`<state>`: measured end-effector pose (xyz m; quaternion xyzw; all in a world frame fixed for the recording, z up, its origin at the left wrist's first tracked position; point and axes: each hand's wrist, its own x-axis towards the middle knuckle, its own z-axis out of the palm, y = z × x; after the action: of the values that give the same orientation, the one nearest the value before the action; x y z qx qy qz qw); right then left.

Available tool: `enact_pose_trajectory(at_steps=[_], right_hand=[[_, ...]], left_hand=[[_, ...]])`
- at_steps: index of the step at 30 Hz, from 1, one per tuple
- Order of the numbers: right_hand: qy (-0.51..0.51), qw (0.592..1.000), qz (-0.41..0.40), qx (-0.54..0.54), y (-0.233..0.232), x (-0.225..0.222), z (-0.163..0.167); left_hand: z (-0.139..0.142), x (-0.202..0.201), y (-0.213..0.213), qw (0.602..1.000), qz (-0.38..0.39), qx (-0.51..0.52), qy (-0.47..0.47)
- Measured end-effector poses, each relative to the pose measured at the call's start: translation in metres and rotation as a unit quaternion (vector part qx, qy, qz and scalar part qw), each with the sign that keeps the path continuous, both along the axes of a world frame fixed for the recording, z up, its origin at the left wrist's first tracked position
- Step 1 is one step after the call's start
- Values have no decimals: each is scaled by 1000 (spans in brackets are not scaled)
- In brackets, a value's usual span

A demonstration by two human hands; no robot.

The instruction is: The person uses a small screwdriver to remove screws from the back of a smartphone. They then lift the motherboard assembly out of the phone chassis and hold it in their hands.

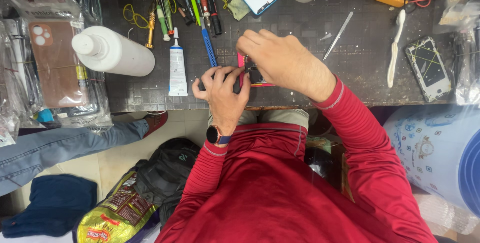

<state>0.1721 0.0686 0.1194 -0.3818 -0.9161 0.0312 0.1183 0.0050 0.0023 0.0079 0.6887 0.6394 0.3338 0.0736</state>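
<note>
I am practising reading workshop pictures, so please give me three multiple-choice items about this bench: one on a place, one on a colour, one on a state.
1. Where does the white bottle lie?
A. at the left of the bench, on its side
B. beside the yellow meter
C. on the floor

2. What colour is the frame of the small device under the hands?
A. green
B. pink
C. white

3. How does the glue tube stand?
A. upright
B. hanging from a hook
C. lying flat, nozzle pointing away from the person

Key: 1 A, it lies left of the tube on the dark mat. 2 B, a pink edge shows between the left hand and the right hand. 3 C, it rests flat on the mat.
</note>
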Motion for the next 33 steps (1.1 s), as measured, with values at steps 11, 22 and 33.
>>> enact_pose_trajectory(at_steps=[11, 22, 33], right_hand=[[34, 996, -82, -17, 3, -2, -4], [444, 839, -82, -304, -9, 11, -50], [596, 704, -61, -380, -23, 13, -103]], left_hand=[[4, 0, 1, 1000, 0, 2, -9], [8, -5, 1, 996, -1, 2, -88], [9, -6, -2, 995, -6, 13, -98]])
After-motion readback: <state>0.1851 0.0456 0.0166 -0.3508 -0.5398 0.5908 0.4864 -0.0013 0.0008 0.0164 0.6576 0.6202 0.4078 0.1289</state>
